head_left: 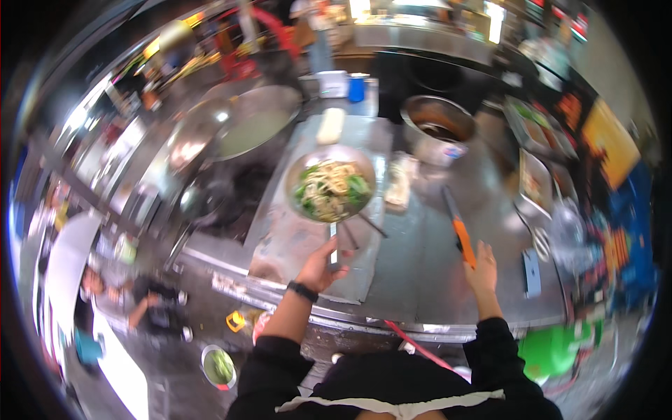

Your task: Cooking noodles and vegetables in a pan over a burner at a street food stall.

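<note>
My left hand (323, 266) is wrapped round the handle of a round metal pan (295, 178). Pale noodles with leafy greens (332, 187) fill this pan, above the metal worktop. Chopsticks (373, 225) show by its near right rim, partly hidden beneath it. Further right, my right hand (481, 268) has its fingers stretched out and nothing visibly gripped. Just left of those fingers lies a knife (460, 234) with an orange handle and a grey blade, its handle end close to or touching the hand; which of the two I cannot tell.
Left of the worktop stands a large wok (255, 126) with pale liquid. A deep metal pot (437, 133) with dark contents sits beyond the knife. Food trays (535, 178), scissors (541, 241) and a phone (532, 273) line the right side. Another person (126, 301) is at the lower left.
</note>
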### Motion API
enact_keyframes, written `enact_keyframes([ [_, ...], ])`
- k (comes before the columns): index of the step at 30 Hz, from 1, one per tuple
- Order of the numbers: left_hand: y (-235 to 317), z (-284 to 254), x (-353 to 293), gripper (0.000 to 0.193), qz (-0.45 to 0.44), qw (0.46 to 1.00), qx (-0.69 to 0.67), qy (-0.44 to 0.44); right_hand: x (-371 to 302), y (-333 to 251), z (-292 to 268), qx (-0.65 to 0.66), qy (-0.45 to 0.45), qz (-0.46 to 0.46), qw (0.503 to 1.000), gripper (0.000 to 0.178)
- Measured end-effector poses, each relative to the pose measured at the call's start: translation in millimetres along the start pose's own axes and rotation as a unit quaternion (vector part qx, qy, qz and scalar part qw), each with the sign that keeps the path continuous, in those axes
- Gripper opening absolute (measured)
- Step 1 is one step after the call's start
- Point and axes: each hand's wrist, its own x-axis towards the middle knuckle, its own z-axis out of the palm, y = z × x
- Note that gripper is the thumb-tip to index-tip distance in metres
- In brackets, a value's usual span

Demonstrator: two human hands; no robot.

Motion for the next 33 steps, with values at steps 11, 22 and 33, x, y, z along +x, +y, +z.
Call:
enact_keyframes([
  [11, 298.5, -115.9, -12.4, 0.036, 0.386, 0.765, 0.461, 0.231, 50.3, 16.1, 22.3, 0.047, -0.083, 0.005, 0.995, 0.039],
  [22, 659.5, -212.4, 153.8, 0.067, 0.382, 0.466, 0.657, 0.452, -77.8, -26.2, -71.8, 0.369, 0.090, 0.278, 0.882, 0.034],
  [33, 739.6, -242.3, 235.8, 0.049, 0.342, 0.440, 0.759, 0.336, -84.7, -193.2, -102.2, 0.381, 0.218, 0.387, 0.811, 0.043],
])
